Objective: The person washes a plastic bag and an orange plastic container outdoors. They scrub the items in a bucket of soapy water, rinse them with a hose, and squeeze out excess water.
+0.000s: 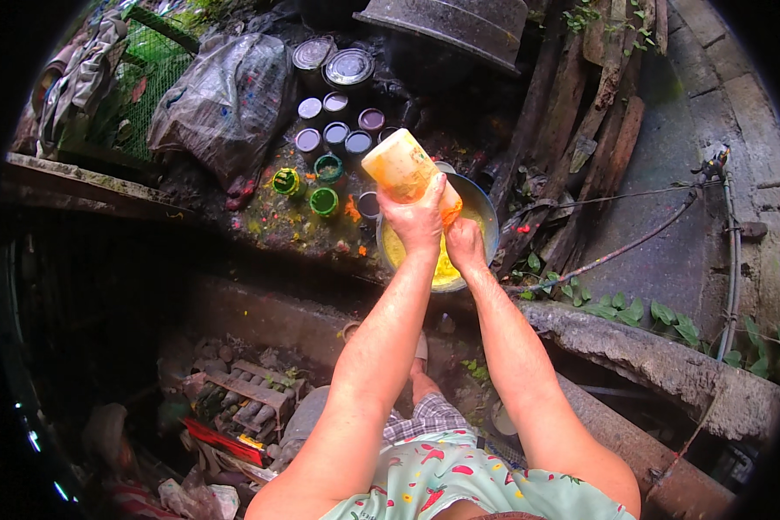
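Note:
A whitish, orange-stained plastic bottle point(399, 163) is held tilted over a round basin point(491, 217), its lower end pointing down to the right. My left hand point(414, 217) is closed around the side of the bottle. Closed at the bottle's lower end is my right hand point(464, 243); its fingertips are hidden, and the bottle's mouth cannot be seen. Yellow material point(446, 270) lies in the basin under both hands. Left of the basin stand open pots of green paint point(324, 202) and yellow paint point(287, 181).
Several small lidded cans point(336, 133) and larger tins point(348, 67) stand farther back, beside a plastic-covered heap point(225, 104). A big metal pot point(446, 26) is at the far edge. Wooden planks point(581, 130) lean at right, above a concrete ledge point(659, 355). Clutter point(243, 399) lies below left.

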Motion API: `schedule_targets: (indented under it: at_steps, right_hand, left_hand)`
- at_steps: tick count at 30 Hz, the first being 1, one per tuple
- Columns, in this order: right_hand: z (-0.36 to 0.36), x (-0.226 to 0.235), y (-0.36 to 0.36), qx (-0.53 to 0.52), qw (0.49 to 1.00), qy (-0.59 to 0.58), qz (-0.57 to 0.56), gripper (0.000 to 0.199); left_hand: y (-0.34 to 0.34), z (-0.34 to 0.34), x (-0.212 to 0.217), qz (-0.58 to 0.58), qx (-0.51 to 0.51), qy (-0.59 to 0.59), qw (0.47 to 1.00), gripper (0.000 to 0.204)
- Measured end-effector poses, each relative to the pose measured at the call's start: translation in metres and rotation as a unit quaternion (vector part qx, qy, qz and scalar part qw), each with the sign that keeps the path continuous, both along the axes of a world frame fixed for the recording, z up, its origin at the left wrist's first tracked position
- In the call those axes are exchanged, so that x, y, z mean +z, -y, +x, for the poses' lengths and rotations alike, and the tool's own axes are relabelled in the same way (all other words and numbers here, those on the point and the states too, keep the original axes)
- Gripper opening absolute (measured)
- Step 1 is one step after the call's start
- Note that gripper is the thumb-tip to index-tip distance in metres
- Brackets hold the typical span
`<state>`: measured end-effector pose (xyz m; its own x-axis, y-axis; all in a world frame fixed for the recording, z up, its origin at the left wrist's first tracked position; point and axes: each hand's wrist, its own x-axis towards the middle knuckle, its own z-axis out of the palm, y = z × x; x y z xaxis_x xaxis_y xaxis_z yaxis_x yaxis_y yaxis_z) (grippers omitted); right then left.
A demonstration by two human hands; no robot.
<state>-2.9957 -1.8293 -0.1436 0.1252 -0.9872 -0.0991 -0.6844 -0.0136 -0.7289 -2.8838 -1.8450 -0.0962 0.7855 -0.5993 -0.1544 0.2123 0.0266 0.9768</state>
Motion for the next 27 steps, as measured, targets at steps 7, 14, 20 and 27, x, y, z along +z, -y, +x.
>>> schedule_targets:
  at_steps: [7, 14, 20, 27]
  right_hand:
    - [-0.007, -0.002, 0.0, 0.034, 0.995, 0.087, -0.021, 0.046]
    - [-0.01, -0.005, 0.003, 0.021, 0.995, 0.1, -0.015, 0.047]
    - [-0.006, 0.005, 0.0, 0.017, 0.995, 0.1, -0.001, 0.048]
    - [0.001, 0.034, -0.018, 0.094, 0.967, 0.191, 0.143, 0.042]
  left_hand:
    - [0.007, 0.003, -0.009, 0.11, 0.008, 0.007, 0.994, 0.106]
    - [0.01, 0.0, -0.004, 0.109, -0.005, -0.072, 0.991, 0.098]
    - [0.01, 0.002, -0.013, 0.059, 0.015, -0.161, 0.985, 0.094]
    - [0.014, 0.05, -0.032, -0.157, -0.093, -0.49, 0.852, 0.087]
